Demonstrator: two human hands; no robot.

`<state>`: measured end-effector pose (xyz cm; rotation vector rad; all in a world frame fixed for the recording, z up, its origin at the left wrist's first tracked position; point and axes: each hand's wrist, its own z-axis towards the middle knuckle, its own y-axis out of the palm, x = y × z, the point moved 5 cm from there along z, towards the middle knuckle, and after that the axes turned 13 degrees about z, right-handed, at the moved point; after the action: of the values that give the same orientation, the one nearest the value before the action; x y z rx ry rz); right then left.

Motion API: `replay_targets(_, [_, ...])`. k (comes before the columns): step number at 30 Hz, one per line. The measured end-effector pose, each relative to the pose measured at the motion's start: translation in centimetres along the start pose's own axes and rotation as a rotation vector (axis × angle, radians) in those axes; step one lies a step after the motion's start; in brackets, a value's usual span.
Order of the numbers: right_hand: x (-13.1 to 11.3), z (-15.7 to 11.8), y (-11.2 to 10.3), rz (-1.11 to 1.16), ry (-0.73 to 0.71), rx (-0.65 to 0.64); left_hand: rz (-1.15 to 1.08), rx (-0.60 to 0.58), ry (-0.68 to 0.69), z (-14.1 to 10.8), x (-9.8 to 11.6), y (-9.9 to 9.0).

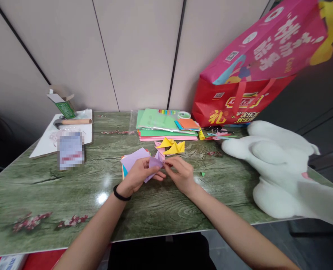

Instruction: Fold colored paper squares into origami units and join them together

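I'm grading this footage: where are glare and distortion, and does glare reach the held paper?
Head view: glare on the table, left of the black wristband, clear of the purple paper; head view: an item at left is pixelated; head view: the pink bag seems stretched.

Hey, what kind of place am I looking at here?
Probably a home or other casual room, its table apparently used for paper craft: a held piece of purple paper, folded yellow pieces and a large white plush toy at the right.
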<state>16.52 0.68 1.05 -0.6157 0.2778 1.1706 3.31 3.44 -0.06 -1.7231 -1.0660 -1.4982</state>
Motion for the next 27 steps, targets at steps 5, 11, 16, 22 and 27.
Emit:
replay_targets(5, [-0.3, 0.3, 0.0, 0.07, -0.032, -0.053, -0.036, -0.008, -0.029, 0.3, -0.6, -0.3])
replay_targets(11, [0.4, 0.8, 0.3, 0.345, 0.195, -0.083, 0.002, 0.016, 0.002, 0.3, -0.2, -0.8])
replay_targets(16, [2.9, 0.2, 0.8, 0.682, 0.625, 0.009, 0.079, -0.09, -0.022, 0.0, 0.1, -0.2])
replay_targets(22, [4.3, -0.7, 1.5, 0.951, 0.979, 0.099, 0.101, -0.135, -0.065, -0.2, 0.1, 0.0])
replay_targets(27, [4.6, -1.0, 1.4, 0.977, 1.027, 0.174, 0.198, -0.077, -0.057, -0.4, 0.8, -0.2])
